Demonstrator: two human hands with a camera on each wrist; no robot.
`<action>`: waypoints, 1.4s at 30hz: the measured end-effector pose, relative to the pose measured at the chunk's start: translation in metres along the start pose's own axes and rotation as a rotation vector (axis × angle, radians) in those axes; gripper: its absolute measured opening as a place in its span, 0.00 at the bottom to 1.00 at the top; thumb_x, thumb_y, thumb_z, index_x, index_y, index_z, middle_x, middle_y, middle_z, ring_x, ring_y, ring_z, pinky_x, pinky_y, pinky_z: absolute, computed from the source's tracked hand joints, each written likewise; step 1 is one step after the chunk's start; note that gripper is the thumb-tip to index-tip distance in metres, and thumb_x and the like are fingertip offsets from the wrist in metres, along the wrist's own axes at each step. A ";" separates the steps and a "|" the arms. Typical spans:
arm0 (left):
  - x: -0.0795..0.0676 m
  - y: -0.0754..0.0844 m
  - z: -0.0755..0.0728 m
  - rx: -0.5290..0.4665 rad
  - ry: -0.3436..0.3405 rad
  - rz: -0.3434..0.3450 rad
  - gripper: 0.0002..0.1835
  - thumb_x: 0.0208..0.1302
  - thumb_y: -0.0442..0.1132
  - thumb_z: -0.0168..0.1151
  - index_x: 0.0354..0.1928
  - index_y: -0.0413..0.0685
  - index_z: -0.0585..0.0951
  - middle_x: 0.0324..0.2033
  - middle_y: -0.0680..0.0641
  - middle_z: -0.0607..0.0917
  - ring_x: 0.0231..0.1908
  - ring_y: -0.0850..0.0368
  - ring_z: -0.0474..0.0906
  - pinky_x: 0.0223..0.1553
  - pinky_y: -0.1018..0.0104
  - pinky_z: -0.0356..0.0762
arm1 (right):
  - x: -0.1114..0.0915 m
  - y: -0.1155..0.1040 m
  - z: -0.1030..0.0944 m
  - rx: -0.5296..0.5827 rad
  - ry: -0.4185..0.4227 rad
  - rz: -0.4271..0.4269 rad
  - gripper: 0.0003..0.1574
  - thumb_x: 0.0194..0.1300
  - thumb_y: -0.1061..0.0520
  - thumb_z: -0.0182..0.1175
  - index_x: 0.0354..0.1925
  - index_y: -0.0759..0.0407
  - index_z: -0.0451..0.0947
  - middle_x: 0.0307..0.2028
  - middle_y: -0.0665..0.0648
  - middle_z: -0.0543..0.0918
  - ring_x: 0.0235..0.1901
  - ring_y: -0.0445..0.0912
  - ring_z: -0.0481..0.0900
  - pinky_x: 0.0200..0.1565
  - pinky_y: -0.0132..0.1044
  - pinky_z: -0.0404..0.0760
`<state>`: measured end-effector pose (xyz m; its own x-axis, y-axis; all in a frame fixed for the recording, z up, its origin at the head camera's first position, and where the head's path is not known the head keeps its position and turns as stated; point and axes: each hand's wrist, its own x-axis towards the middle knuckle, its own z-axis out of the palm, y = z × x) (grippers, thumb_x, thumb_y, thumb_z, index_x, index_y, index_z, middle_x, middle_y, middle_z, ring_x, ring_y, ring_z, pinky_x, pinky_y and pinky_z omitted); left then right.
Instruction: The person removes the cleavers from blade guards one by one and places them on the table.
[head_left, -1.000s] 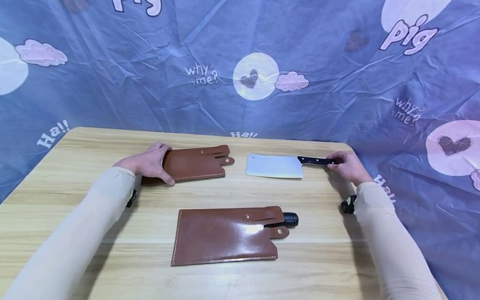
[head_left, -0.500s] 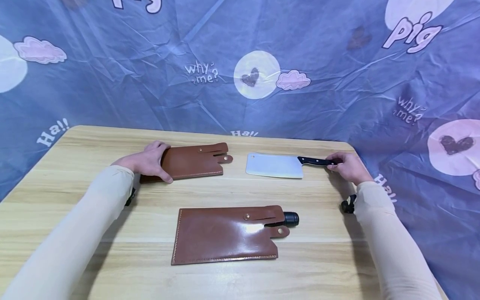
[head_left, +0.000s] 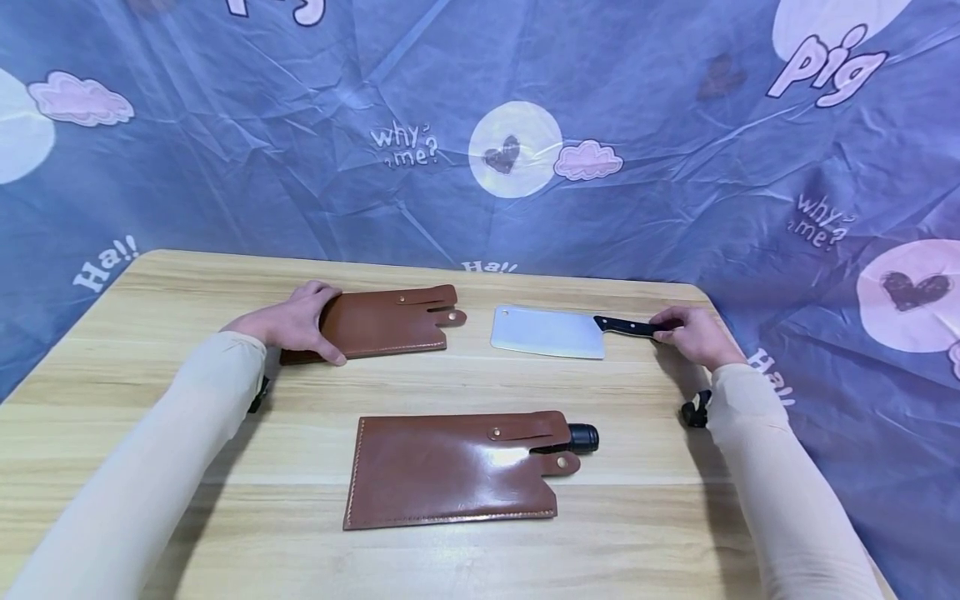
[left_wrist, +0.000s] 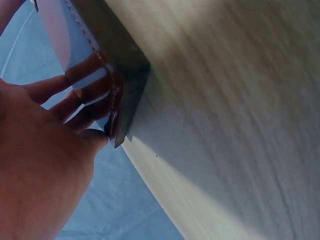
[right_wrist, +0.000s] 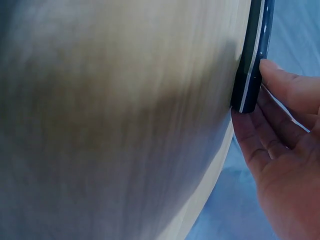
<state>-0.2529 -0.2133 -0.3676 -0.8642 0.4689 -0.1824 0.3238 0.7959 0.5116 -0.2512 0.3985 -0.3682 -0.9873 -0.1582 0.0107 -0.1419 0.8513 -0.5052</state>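
Observation:
At the back left of the table, my left hand [head_left: 296,321] spans the closed end of a brown leather knife sheath [head_left: 386,321], thumb along the near edge and fingers toward the far edge. In the left wrist view, the fingers lie against the stitched side of the sheath [left_wrist: 97,55]. My right hand [head_left: 697,335] pinches the butt of a cleaver's [head_left: 547,332] black handle between thumb and fingers. The right wrist view shows the thumb on one side of the handle [right_wrist: 250,60], with the fingers beneath its end. The pale blade points left toward the sheath's strapped, open end.
Nearer the front lies a second brown leather sheath [head_left: 450,471] with a black handle end [head_left: 583,437] sticking out at its right. The wooden table [head_left: 247,517] ends at a blue patterned cloth [head_left: 315,167] behind and to the right.
The left sheath has shifted slightly left with my left hand. The cleaver has turned a little, its handle end tipping nearer to me. The front sheath stays put.

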 end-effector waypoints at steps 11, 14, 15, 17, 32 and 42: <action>-0.001 -0.002 -0.001 -0.011 -0.011 0.019 0.65 0.42 0.54 0.80 0.72 0.28 0.52 0.67 0.29 0.53 0.67 0.31 0.49 0.61 0.35 0.57 | 0.000 0.001 0.000 0.006 -0.009 -0.011 0.18 0.65 0.66 0.60 0.52 0.75 0.77 0.49 0.74 0.79 0.52 0.62 0.72 0.52 0.47 0.67; -0.001 -0.002 0.000 -0.015 -0.003 0.022 0.66 0.41 0.54 0.81 0.72 0.27 0.51 0.69 0.29 0.51 0.68 0.31 0.47 0.63 0.36 0.54 | -0.001 -0.002 0.000 0.027 -0.014 0.003 0.20 0.66 0.65 0.60 0.54 0.77 0.74 0.50 0.75 0.78 0.52 0.63 0.73 0.53 0.49 0.68; -0.002 -0.002 0.001 -0.017 0.001 0.024 0.66 0.41 0.54 0.81 0.72 0.27 0.50 0.69 0.29 0.50 0.68 0.31 0.46 0.63 0.36 0.54 | -0.002 -0.004 0.000 0.028 -0.011 0.011 0.21 0.67 0.64 0.59 0.55 0.77 0.73 0.51 0.76 0.77 0.52 0.64 0.73 0.53 0.50 0.68; -0.003 -0.001 0.001 -0.025 0.011 0.030 0.67 0.42 0.54 0.81 0.73 0.27 0.49 0.70 0.29 0.47 0.69 0.32 0.44 0.64 0.36 0.52 | -0.005 -0.010 -0.001 0.018 0.013 0.030 0.22 0.70 0.61 0.57 0.56 0.76 0.72 0.52 0.76 0.76 0.52 0.65 0.74 0.51 0.52 0.69; -0.044 0.045 0.018 0.016 0.170 0.145 0.35 0.63 0.45 0.68 0.64 0.30 0.68 0.61 0.34 0.70 0.63 0.35 0.64 0.63 0.40 0.58 | -0.069 -0.101 0.022 0.061 0.005 -0.107 0.16 0.70 0.58 0.60 0.51 0.65 0.78 0.46 0.61 0.82 0.44 0.56 0.81 0.46 0.50 0.80; -0.075 0.097 0.069 0.029 0.156 0.212 0.34 0.59 0.47 0.70 0.60 0.31 0.72 0.57 0.40 0.72 0.58 0.44 0.68 0.60 0.48 0.68 | -0.098 -0.128 0.053 0.121 -0.084 -0.270 0.14 0.61 0.68 0.65 0.47 0.63 0.81 0.44 0.56 0.83 0.44 0.49 0.82 0.47 0.45 0.80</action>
<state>-0.1303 -0.1445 -0.3621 -0.8241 0.5633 0.0594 0.5131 0.6980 0.4995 -0.1326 0.2784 -0.3507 -0.9049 -0.4159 0.0899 -0.3843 0.7078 -0.5927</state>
